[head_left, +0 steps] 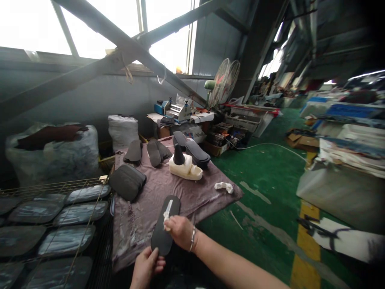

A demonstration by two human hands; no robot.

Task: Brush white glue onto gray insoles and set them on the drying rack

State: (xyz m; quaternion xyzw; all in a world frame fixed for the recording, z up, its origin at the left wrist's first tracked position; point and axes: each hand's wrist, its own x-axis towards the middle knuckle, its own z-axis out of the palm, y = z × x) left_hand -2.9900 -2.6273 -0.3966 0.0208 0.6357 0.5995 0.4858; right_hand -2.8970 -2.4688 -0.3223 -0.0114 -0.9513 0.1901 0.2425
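Observation:
My left hand point(148, 265) pinches the near end of a dark grey shoe insole point(161, 237), thumb on top. Over the middle of this insole, my right hand point(182, 231) is closed around a small pale tool with a white, lumpy end point(166, 215), perhaps a brush; the fingers hide most of it. A wet-looking white streak point(170, 205) runs along the insole's far half. Beyond the hands, a cut-open white plastic jug point(182, 167) with a black cone-shaped piece point(179, 155) on it stands on the cloth-covered table point(198, 200).
Stacks of dark insoles point(128, 182) lie at the table's left and back. To the left, a wire rack point(99, 224) holds insoles with shiny whitish coating. A crumpled white strip point(224, 187) rests near the right corner. Behind are a blue roller machine point(174, 110) and a fan point(224, 82).

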